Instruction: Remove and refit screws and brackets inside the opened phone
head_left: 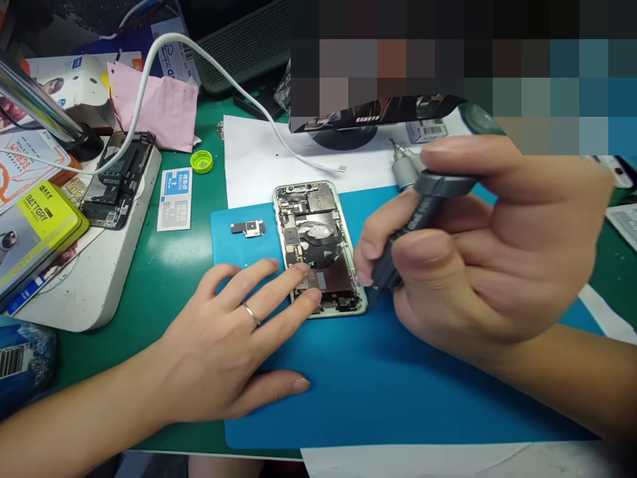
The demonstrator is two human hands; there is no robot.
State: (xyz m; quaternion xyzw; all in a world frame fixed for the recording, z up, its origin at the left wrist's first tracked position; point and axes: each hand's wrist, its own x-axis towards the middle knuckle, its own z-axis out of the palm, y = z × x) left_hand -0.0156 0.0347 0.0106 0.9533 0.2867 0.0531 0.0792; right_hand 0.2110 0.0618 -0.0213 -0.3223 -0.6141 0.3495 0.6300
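An opened phone (323,232) with bare inner parts lies on a blue mat (388,392). My left hand (233,332) is spread, palm down, with two fingertips on the phone's lower left part; a ring is on one finger. My right hand (488,252) is wrapped round a dark grey screwdriver (423,212), held tilted just right of the phone. Its tip points down near the phone's lower right edge. A small metal and black part (249,229) rests on the mat left of the phone.
A white cable (199,50) arches over the back left, its plug on white paper (249,159). Another opened phone (117,179) lies on a white box (114,285) at left. A yellow-green cap (202,161), a small card (175,199) and a yellow battery box (42,232) are nearby.
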